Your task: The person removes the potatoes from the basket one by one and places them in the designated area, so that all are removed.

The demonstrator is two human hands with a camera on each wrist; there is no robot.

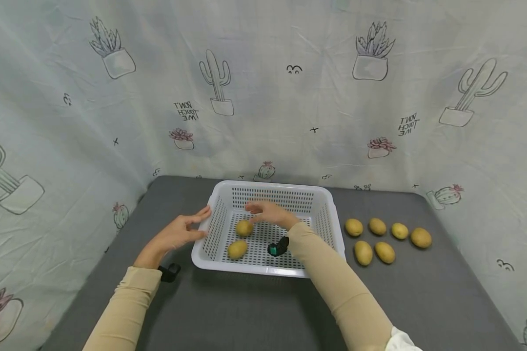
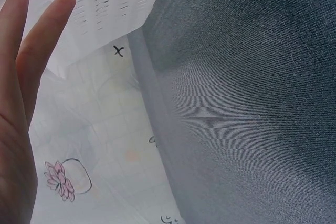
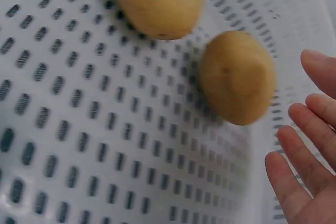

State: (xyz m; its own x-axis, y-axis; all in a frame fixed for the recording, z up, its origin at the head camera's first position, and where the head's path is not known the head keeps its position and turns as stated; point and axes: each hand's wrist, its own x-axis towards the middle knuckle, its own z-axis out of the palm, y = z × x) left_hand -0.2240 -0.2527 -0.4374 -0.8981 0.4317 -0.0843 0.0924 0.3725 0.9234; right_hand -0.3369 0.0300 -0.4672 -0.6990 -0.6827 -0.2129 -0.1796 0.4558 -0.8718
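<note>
A white perforated plastic basket (image 1: 263, 271) stands on the dark grey table with two yellow potatoes in it. One potato (image 1: 244, 228) lies just below the fingers of my right hand (image 1: 270, 213), which is inside the basket; the other potato (image 1: 237, 249) rests nearer the front. In the right wrist view the fingers (image 3: 302, 174) are loosely extended, apart from the closer potato (image 3: 237, 77), and hold nothing. My left hand (image 1: 175, 234) is at the basket's left rim, fingers extended and thumb spread; in the left wrist view two fingers (image 2: 44, 40) lie in front of the basket wall.
Several potatoes (image 1: 363, 253) lie in two loose rows on the table (image 1: 443, 292), right of the basket. A pale cloth (image 1: 263, 97) printed with cacti hangs behind and at both sides of the table. Each wrist wears a small black camera (image 1: 170, 273).
</note>
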